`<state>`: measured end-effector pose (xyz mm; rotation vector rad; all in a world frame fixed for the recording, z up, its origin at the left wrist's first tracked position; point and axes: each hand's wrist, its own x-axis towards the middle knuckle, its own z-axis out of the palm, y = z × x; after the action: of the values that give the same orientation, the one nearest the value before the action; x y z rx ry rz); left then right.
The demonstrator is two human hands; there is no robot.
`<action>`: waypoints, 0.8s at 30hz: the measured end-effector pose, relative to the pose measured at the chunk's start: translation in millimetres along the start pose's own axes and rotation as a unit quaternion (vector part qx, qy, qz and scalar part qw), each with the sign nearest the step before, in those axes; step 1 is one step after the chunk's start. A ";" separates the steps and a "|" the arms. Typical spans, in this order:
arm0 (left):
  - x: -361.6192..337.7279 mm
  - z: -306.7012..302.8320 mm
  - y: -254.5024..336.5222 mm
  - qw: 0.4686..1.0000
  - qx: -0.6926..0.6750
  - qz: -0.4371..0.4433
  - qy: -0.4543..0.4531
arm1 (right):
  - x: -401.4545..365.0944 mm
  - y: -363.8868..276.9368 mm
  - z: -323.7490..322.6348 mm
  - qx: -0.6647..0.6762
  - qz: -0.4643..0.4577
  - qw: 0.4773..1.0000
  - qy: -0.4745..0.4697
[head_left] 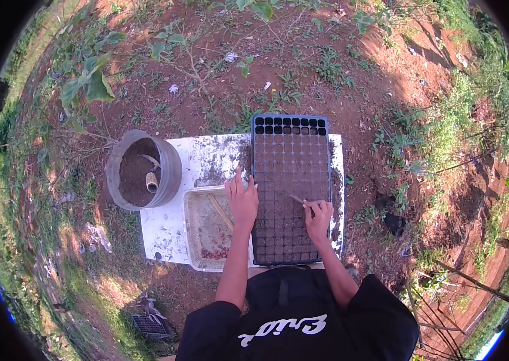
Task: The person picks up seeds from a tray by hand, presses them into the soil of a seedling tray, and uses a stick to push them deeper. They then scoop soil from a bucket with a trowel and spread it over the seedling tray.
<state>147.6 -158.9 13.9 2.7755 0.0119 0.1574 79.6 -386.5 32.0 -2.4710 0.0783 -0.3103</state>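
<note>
A black seedling tray lies lengthwise in front of me, most of its cells filled with dark soil. My right hand is over its right half, fingers pinching a thin short stick whose tip points left at the soil. Along the tray's left edge rests my left hand, fingers stretched out and apart, holding nothing. Beside that hand is a shallow pale basin with a flat wooden strip and small reddish seeds at its near end.
All this stands on a white soil-smeared board. A grey bucket at the left holds soil and a hand tool with a wooden handle. Leafy branches hang at the upper left. Another dark tray lies on the ground, lower left.
</note>
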 end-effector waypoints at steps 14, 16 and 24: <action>-39.5 -75.5 -29.0 0.937 -0.255 -0.228 -0.078 | 2.2 -6.0 2.8 -0.005 -0.002 0.998 0.063; -62.8 -58.5 -49.6 0.944 -0.283 -0.171 0.011 | -3.0 -3.9 8.3 -0.020 0.014 1.000 0.005; -100.0 -71.6 -94.2 0.919 -0.278 -0.251 -0.126 | -28.2 -27.7 24.6 -0.041 0.032 0.998 0.033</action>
<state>41.4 -48.4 36.4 2.1198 0.5233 -0.2880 57.6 -346.1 24.1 -2.5324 0.2020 -0.3666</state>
